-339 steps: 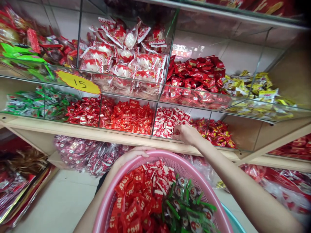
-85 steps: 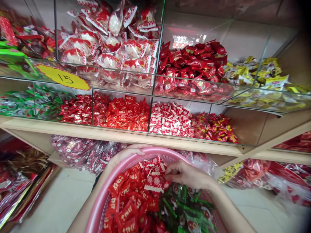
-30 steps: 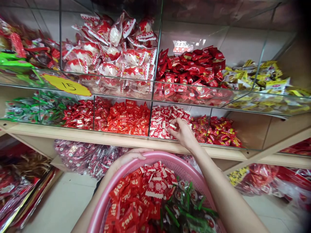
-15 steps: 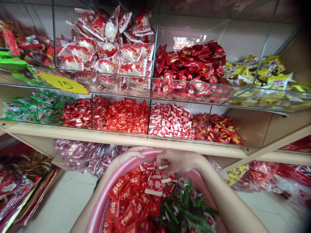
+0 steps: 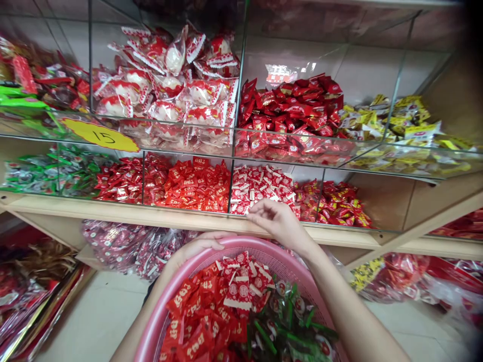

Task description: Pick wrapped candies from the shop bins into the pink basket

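Note:
A pink basket [image 5: 151,322] holds orange-red packets [image 5: 194,322], red-and-white packets [image 5: 239,289] and dark packets with green ends [image 5: 290,327]. My left hand [image 5: 206,244] grips its far rim, fingers over the edge. Raised above the basket, my right hand [image 5: 273,221] is in front of the shelf's wooden edge, just before the pile of red-and-white packets [image 5: 260,186]. Its thumb and fingers are drawn together; whatever they may hold is too small to make out.
Glass dividers and a glass front edge [image 5: 294,161] run across the shelves of wrapped sweets. A yellow price tag [image 5: 100,134] reads 15. Bagged sweets [image 5: 116,241] lie under the wooden ledge [image 5: 181,217].
My right hand has risen out of the basket, away from its red-and-white packets, up to the shelf edge. My left hand stays on the rim.

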The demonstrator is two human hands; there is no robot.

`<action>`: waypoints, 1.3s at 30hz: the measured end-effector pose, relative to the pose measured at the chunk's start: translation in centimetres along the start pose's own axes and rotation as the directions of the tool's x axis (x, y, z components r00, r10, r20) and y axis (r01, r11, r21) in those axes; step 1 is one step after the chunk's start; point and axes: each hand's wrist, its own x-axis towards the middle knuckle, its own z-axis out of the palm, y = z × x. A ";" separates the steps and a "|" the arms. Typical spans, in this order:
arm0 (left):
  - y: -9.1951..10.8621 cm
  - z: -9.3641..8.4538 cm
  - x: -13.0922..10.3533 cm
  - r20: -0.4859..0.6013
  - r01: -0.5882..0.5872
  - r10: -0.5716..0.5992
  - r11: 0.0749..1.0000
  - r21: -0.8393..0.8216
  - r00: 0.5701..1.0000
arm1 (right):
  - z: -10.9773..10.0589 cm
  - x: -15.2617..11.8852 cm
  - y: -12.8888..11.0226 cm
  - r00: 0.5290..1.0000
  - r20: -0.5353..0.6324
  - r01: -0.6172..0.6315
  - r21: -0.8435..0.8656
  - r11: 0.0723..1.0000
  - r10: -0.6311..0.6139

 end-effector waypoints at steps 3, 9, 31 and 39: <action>0.1 0.2 -0.2 -0.021 0.009 -0.009 1.000 0.012 1.000 | -0.6 0.7 1.9 0.945 -0.322 -0.046 -0.317 0.947 -0.062; 0.5 0.2 -0.4 -0.046 0.001 0.004 0.994 0.105 0.999 | -2.2 1.4 5.3 0.892 -0.448 -0.239 -0.596 0.766 -0.070; 0.6 0.3 -0.5 -0.044 -0.030 0.037 0.989 0.146 0.998 | -2.1 1.8 5.3 0.893 -0.446 -0.356 -0.611 0.707 0.064; 0.7 0.5 -0.5 -0.051 -0.006 0.011 0.994 0.112 0.999 | -2.4 1.1 4.6 0.881 -0.473 -0.288 -0.486 0.825 0.029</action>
